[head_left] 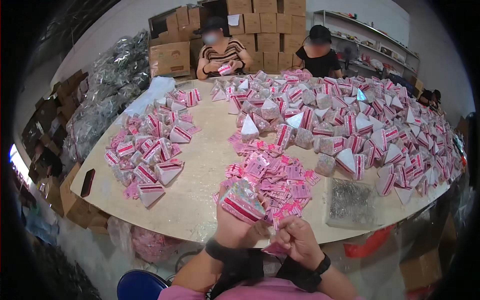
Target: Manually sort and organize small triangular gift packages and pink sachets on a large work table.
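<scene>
My left hand holds up a clear triangular pouch with pink and red trim, filled with small glittery bits. My right hand sits just right of it at the table's near edge, fingers pinched on a small pink card. Directly beyond both hands lies a loose heap of pink cards on the pale wooden table.
A big mound of filled pouches covers the right and far side, a smaller pile lies left. A clear bag of small metal pieces sits right. A dark phone lies at the left edge. Two people sit opposite; cartons behind them.
</scene>
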Demonstrator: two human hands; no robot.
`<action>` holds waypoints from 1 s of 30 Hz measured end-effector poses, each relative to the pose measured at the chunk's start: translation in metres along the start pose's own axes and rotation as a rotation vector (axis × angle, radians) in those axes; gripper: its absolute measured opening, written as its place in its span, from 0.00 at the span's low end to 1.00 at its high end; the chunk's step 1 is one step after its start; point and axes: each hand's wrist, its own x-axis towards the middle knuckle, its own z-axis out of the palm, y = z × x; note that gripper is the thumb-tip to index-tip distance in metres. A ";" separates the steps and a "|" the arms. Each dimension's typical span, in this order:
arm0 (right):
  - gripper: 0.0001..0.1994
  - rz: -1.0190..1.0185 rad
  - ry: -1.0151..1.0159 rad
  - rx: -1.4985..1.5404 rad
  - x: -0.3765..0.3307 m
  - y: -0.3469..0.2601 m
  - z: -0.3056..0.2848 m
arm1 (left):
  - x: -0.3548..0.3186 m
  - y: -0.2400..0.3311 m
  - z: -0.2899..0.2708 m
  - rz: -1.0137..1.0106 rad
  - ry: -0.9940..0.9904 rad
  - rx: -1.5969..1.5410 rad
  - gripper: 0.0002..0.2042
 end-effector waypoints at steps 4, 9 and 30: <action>0.14 -0.046 -0.125 0.167 0.013 0.008 0.018 | -0.010 -0.017 -0.010 0.026 -0.011 -0.123 0.24; 0.14 -0.171 -0.113 0.111 0.019 -0.012 0.011 | -0.028 -0.003 -0.033 0.072 -0.034 0.626 0.19; 0.09 -0.271 0.089 -1.081 0.002 -0.023 0.058 | -0.044 -0.005 -0.005 0.272 0.098 0.748 0.33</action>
